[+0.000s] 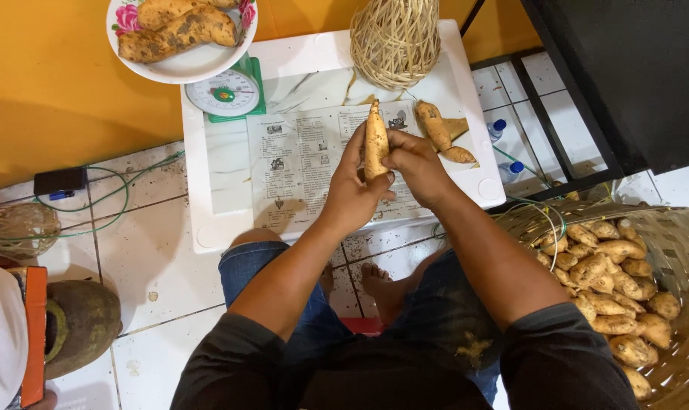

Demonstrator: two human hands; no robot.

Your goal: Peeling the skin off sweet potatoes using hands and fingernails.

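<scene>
My left hand [353, 190] and my right hand [415, 167] both grip one long orange sweet potato [375, 140], held upright above a sheet of printed paper [303, 163]. The paper lies on a low white table [215, 167]. Two more sweet potatoes [439, 130] lie on the table just to the right of my hands. At the table's far left stands a green kitchen scale [227, 93], and a flowered plate [185, 67] on it carries several dirt-covered sweet potatoes.
A big woven basket [674, 243] full of sweet potatoes stands at my right on the tiled floor. An upturned wicker basket [394, 38] sits at the table's back. Green cable [105, 201] and a black box [59, 181] lie at left; my bare foot [379, 288] is under the table.
</scene>
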